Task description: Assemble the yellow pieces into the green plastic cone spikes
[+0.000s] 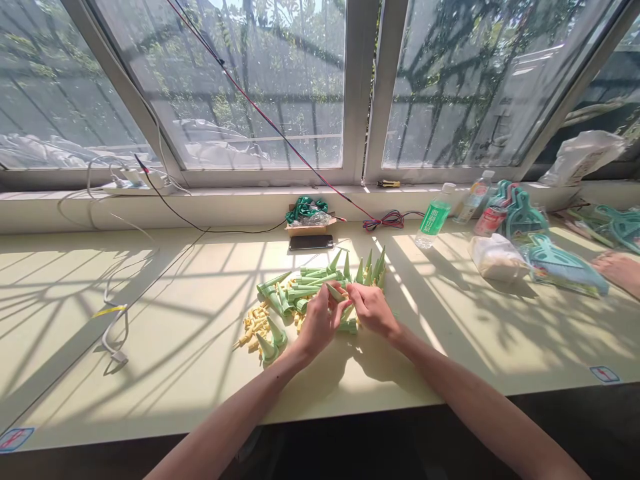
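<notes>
bright sun via window (pixel 280 80); grid shadows on table (pixel 150 320) | sharp | edges bowed

We log the green cones (pixel 310 283) as smooth moulded plastic with a faint sheen, and the small yellow pieces (pixel 254 325) as plastic too (duller, near matt). The tabletop (pixel 190 347) looks like smooth, matt, pale laminate. The phone (pixel 311 242) is glossy black, and the bottle (pixel 434 220) is clear, shiny plastic.

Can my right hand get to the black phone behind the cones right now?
Probably yes: the phone lies uncovered just beyond the green cones, though the right hand is at a cone with the left hand.
</notes>
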A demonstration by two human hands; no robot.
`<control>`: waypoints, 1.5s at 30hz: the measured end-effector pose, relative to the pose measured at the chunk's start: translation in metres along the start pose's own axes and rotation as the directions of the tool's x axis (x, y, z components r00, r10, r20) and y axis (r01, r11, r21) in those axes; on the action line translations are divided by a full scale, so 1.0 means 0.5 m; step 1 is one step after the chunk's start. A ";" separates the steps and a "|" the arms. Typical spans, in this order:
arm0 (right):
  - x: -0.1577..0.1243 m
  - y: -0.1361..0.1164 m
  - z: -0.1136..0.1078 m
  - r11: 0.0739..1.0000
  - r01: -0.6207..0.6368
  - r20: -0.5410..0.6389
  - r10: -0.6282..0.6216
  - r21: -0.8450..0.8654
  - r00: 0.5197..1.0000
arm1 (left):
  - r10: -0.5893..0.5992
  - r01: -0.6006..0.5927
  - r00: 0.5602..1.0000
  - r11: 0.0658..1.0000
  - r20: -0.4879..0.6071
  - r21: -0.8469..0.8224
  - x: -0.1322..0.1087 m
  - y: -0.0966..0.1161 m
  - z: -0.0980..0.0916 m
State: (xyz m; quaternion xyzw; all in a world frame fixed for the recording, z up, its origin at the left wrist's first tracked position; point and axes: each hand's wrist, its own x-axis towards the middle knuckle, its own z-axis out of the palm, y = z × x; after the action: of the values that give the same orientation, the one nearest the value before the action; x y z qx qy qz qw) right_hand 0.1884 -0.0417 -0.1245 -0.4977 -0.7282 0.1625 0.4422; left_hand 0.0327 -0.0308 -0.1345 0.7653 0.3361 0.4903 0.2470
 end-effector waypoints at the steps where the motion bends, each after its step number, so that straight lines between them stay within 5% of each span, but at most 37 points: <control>1: 0.000 0.000 -0.001 1.000 0.001 0.001 -0.001 0.003 1.000 | 0.003 -0.003 1.000 1.000 0.001 -0.004 -0.001 0.000 0.001; 45: -0.005 -0.013 -0.008 0.998 0.021 0.157 -0.031 0.059 0.987 | -0.014 0.018 0.997 0.999 -0.078 0.052 0.001 0.004 -0.003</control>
State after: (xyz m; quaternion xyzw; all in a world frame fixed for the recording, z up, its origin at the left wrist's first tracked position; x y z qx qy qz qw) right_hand 0.1880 -0.0475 -0.1192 -0.4609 -0.7624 0.2164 0.3994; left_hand 0.0318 -0.0317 -0.1321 0.7493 0.3641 0.5086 0.2176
